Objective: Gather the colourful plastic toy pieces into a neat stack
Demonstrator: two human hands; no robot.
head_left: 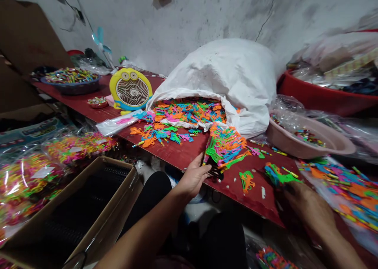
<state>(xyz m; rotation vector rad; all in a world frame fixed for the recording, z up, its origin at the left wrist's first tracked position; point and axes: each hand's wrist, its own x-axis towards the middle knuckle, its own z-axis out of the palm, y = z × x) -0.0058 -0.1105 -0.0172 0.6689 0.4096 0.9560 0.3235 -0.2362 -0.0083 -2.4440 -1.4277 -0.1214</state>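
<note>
My left hand [195,176] is at the table's front edge, its fingers closed on the near end of a dark holder [217,173]. Rows of small toy-gun-shaped plastic pieces [227,143] in orange, green, pink and blue lie packed above that holder. Farther right, my right hand [308,206] is blurred, its fingers closed against a small bunch of green and blue plastic toys [279,174]. Between the hands, a few green and orange pieces [247,181] rest on the red tabletop [177,155]. More toys [189,110] fill the mouth of a large white sack [236,76].
A yellow fan [132,88] stands left of the sack. A pink basin [313,137] and a red tub [330,93] sit on the right. An open carton [102,160] with black ribbed items is at lower left, beside bagged colourful pieces [73,147]. Toys [351,182] cover plastic at far right.
</note>
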